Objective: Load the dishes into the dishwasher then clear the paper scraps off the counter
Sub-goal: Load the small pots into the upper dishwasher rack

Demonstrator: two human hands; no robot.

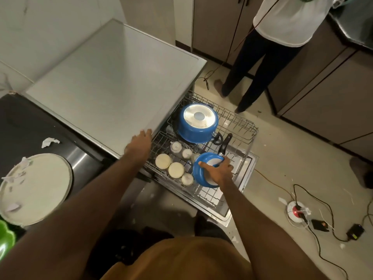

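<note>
The dishwasher rack (232,126) stands pulled out to the right of the worktop (30,126). In it, an upturned pot (196,123) sits at the back, cups (174,162) at front left, a pan (203,170) to their right. Paper scraps (49,142) lie on the worktop, some on a round tray (44,186).

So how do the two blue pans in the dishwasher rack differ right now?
The large blue pot sits upside down at the back of the rack, untouched; the smaller blue pan stands tilted at the front, gripped by the right hand. The pot has short loop handles, the pan a long black one. Both are blue with pale metal bases.
</note>
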